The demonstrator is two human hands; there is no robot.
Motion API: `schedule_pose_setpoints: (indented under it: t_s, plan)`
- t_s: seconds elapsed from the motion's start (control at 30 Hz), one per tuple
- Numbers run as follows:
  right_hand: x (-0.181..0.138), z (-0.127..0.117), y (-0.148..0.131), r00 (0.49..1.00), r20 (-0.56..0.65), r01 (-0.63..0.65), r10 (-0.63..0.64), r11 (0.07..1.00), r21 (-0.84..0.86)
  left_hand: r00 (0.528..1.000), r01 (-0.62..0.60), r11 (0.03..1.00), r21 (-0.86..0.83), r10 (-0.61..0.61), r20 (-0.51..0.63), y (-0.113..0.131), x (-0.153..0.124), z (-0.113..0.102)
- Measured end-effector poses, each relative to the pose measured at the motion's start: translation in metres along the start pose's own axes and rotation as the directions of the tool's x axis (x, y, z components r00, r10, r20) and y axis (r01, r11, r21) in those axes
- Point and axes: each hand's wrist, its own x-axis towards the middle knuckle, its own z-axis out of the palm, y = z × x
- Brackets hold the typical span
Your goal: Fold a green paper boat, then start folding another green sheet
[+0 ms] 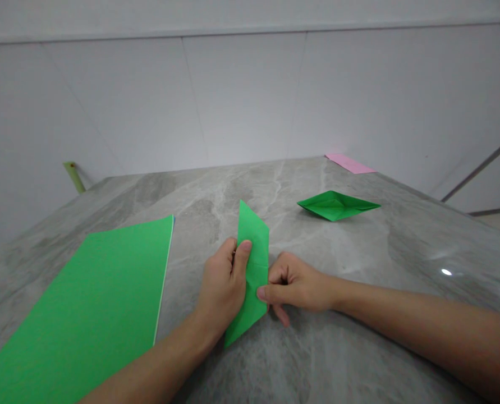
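Green sheets [93, 303], a flat stack with a pale edge showing, are laid at the left of the grey marble table [359, 336], within reach but apart from the hands, probably kept as stock. An olive strip [73, 175] is seen behind them at the table's far edge.

At centre, near the front edge, the folded green piece [253, 247] is held tilted up off the stone. It is gripped by the left hand [222, 283], thumb laid over its face and fingers closed behind, seemingly to steady it. Its right edge is pinched by the right hand [296, 289], fingers curled shut, apparently along a crease.

Further right, a finished green folded shape [337, 205] is set aside, and a pink sheet [349, 163] lies by the wall.
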Motion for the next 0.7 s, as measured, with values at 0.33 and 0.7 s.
schedule_pose_setpoints:
  t_s: [0.33,0.7]
  plan:
    - [0.0009,-0.0055,0.0031,0.999,-0.036,0.005,-0.001,0.995,0.104,0.993,-0.026,0.998,-0.059,0.032,0.117,-0.0059,-0.0030,-0.0001]
    - [0.0033,-0.0049,0.0056,0.999,-0.034,-0.002,0.006,0.992,0.129,0.987,0.014,0.997,-0.079,-0.001,0.161,-0.0037,-0.0025,0.0010]
